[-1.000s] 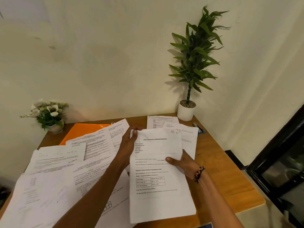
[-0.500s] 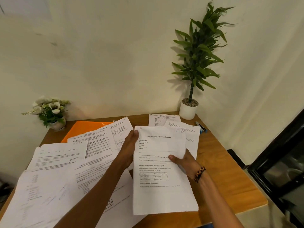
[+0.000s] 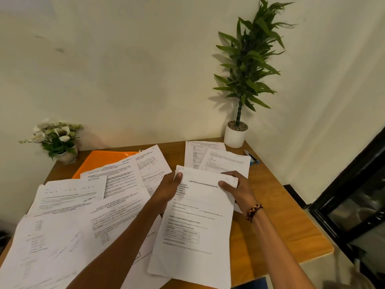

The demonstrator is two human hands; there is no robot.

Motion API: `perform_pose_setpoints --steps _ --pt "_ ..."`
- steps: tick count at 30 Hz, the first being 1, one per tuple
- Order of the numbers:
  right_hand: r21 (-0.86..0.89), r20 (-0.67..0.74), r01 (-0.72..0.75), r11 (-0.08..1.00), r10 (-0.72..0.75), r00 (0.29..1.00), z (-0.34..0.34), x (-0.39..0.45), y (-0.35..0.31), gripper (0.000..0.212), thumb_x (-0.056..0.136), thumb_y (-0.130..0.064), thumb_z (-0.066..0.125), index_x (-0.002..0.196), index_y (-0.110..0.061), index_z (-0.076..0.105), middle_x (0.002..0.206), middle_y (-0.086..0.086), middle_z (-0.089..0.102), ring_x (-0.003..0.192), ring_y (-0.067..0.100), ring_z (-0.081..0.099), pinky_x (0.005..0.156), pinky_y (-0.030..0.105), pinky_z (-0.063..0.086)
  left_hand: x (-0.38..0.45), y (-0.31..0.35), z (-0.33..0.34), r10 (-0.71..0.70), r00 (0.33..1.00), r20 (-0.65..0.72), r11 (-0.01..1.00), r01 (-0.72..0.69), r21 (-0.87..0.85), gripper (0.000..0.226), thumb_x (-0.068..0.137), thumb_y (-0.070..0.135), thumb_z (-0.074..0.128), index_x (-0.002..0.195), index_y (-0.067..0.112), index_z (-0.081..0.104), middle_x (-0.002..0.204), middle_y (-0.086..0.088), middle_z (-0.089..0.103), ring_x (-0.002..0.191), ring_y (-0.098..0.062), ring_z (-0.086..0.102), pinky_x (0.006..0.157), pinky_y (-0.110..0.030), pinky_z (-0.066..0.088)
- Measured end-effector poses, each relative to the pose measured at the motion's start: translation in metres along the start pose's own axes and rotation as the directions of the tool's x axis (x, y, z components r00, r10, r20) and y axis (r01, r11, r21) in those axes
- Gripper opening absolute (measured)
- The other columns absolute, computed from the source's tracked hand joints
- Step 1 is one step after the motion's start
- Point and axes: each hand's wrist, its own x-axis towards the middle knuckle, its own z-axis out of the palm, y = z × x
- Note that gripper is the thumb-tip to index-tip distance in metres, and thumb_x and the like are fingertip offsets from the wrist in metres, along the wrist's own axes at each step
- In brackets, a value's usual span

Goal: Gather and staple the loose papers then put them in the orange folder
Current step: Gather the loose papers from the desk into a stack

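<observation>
Loose sheets (image 3: pixel 68 209) cover the wooden table (image 3: pixel 277 215) from 7 to 11 o'clock, overlapping the orange folder (image 3: pixel 104 161) at 11. Two more pages (image 3: pixel 225 161) lie at 1 o'clock, a stapler (image 3: pixel 252 157) just beyond them near a potted plant (image 3: pixel 237 132); a flower pot (image 3: pixel 60 142) stands at 10. The gathered stack (image 3: pixel 198 222) sits at centre. The left hand (image 3: pixel 168 189) pinches its top-left edge, thumb on top; the right hand (image 3: pixel 237 190) grips the top-right corner, thumb over the page.
</observation>
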Motion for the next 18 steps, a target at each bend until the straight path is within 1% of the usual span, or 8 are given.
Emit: perform_pose_setpoints --steps 2,4,7,10,12,14,15,18 --pt "-0.14 -0.035 0.071 0.988 -0.076 0.996 -0.003 0.006 0.0 0.024 0.082 -0.002 0.078 0.101 -0.013 0.069 0.114 -0.003 0.071 0.112 0.009 0.064 0.094 0.035 0.054 0.004 -0.001 0.005 0.022 1.0 0.011 0.998 -0.023 0.056 0.04 0.103 0.049 0.041 0.131 0.024 0.054 0.118 0.007 0.066 0.1 -0.011 0.064 0.078 -0.025 0.048" --pt "-0.195 -0.078 0.082 0.977 -0.098 0.992 -0.004 0.01 0.004 0.018 0.082 -0.002 0.077 0.091 -0.016 0.07 0.108 -0.005 0.074 0.108 0.013 0.066 0.092 0.036 0.055 0.009 -0.001 0.01 0.026 1.0 0.013 0.996 -0.027 0.08 0.045 0.102 0.052 0.042 0.133 0.022 0.056 0.124 0.003 0.067 0.108 -0.018 0.066 0.084 -0.03 0.05" --pt "-0.194 -0.185 0.073 0.978 -0.109 0.977 -0.005 0.009 0.01 0.016 0.083 0.0 0.075 0.087 -0.014 0.069 0.105 -0.005 0.073 0.103 0.009 0.065 0.087 0.03 0.053 0.015 -0.001 0.016 0.071 0.997 0.02 0.994 -0.072 0.085 0.043 0.103 0.05 0.043 0.134 0.024 0.056 0.124 0.002 0.068 0.11 -0.021 0.067 0.09 -0.036 0.053" --pt "-0.117 -0.262 0.045 0.992 -0.075 0.962 -0.008 0.005 0.021 0.017 0.083 0.002 0.075 0.087 -0.012 0.067 0.109 0.001 0.072 0.102 0.015 0.066 0.081 0.028 0.055 0.017 -0.005 0.023 0.051 0.999 0.003 0.994 -0.051 0.095 0.037 0.105 0.048 0.041 0.13 0.025 0.056 0.122 0.006 0.065 0.113 -0.019 0.063 0.095 -0.038 0.05" --pt "-0.111 -0.252 -0.015 0.994 -0.014 0.967 -0.014 0.002 0.029 0.018 0.082 0.002 0.076 0.084 -0.011 0.064 0.111 0.0 0.071 0.102 0.018 0.065 0.079 0.032 0.057 0.018 -0.007 0.03 0.046 0.999 -0.022 0.986 -0.042 0.159 0.036 0.107 0.045 0.037 0.13 0.024 0.054 0.122 0.008 0.059 0.115 -0.017 0.057 0.097 -0.036 0.045" --pt "-0.139 -0.187 -0.079 0.987 0.053 0.981 -0.021 0.001 0.035 0.023 0.081 0.003 0.077 0.079 -0.012 0.059 0.11 0.004 0.07 0.1 0.024 0.067 0.079 0.041 0.06 0.021 -0.008 0.034 0.082 0.996 -0.034 0.962 -0.07 0.264 0.038 0.108 0.042 0.035 0.132 0.02 0.055 0.12 0.008 0.056 0.114 -0.017 0.055 0.096 -0.035 0.043" --pt "-0.17 -0.146 -0.096 0.981 0.071 0.987 -0.025 0.002 0.037 0.025 0.08 0.003 0.078 0.077 -0.012 0.058 0.108 0.008 0.071 0.097 0.028 0.068 0.08 0.042 0.06 0.023 -0.009 0.036 0.107 0.994 -0.033 0.942 -0.091 0.323 0.038 0.108 0.041 0.034 0.129 0.019 0.057 0.119 0.008 0.058 0.112 -0.018 0.057 0.095 -0.035 0.044" --pt "-0.302 -0.092 -0.099 0.948 0.074 0.993 -0.033 0.004 0.033 0.014 0.085 -0.013 0.078 0.081 -0.006 0.066 0.096 0.01 0.074 0.09 0.023 0.07 0.075 0.032 0.057 0.037 -0.01 0.041 0.193 0.981 0.012 0.851 -0.173 0.495 0.037 0.109 0.039 0.035 0.111 0.015 0.063 0.11 -0.001 0.069 0.096 -0.019 0.064 0.085 -0.035 0.049"
